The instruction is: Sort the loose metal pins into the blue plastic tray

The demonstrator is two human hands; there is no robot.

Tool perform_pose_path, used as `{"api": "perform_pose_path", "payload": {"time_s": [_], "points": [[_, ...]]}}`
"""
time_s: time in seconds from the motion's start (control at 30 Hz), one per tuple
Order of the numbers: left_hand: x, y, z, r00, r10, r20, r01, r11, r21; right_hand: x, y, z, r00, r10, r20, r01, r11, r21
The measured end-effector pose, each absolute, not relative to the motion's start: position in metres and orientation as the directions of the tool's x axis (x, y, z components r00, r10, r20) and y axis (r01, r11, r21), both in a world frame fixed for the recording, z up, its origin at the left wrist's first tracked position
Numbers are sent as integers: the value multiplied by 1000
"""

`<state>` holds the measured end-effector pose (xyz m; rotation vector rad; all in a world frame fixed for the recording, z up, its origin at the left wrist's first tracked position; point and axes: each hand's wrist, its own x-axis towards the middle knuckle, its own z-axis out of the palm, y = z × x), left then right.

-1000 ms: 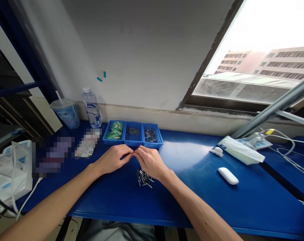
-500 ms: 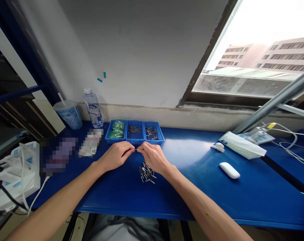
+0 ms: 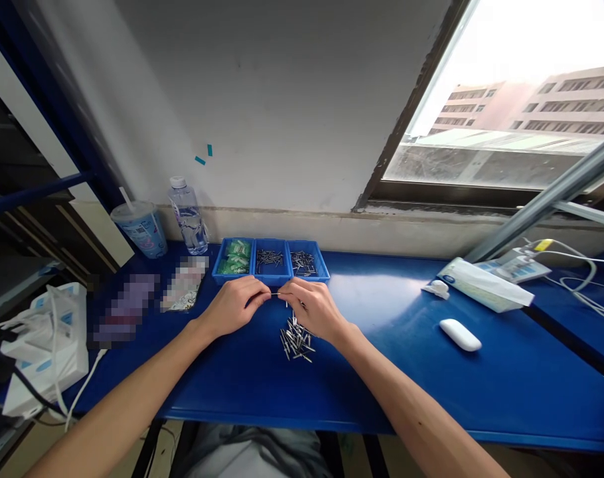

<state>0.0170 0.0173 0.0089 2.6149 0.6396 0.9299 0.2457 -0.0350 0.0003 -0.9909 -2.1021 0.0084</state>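
My left hand [image 3: 236, 305] and my right hand [image 3: 316, 309] meet fingertip to fingertip above the blue table, both pinched closed. A thin metal blind rivet [image 3: 275, 294] spans the small gap between them, its ends hidden by the fingers. Below my right hand lies a loose pile of blind rivets [image 3: 297, 344], silver with thin stems. Just behind the hands stands a row of three joined blue bins [image 3: 272, 279]. Green-and-clear packets [image 3: 238, 249] fill the left bin; thin metal pieces [image 3: 269, 257] lie in the middle one and small metal pieces [image 3: 303, 261] in the right one.
To the left stand a water bottle [image 3: 189, 219], a blue cup with a straw [image 3: 141, 229] and white power strips [image 3: 68, 345]. On the right lie a white rounded case [image 3: 460, 334], a tissue pack [image 3: 485, 284] and cables. The wall and window rise behind.
The hands stay pinched together around the rivet, with the right fingers slightly shifted. The whole view has moved a little, so things appear slightly farther right.
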Motion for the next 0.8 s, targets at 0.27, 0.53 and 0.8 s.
{"api": "perform_pose_path", "payload": {"time_s": [0.27,0.53,0.8], "points": [[16,18,7,771,266,579,273,-959,78,236,-39,-6,-398,676,620,712,654,-256],[17,11,13,724,294,624,223,-956,192,233,-42,-5,-409,649,641,747,642,-173],[11,21,15,677,395,620,266,-918,294,243,-38,1,-418,561,714,684,712,-159]]}}
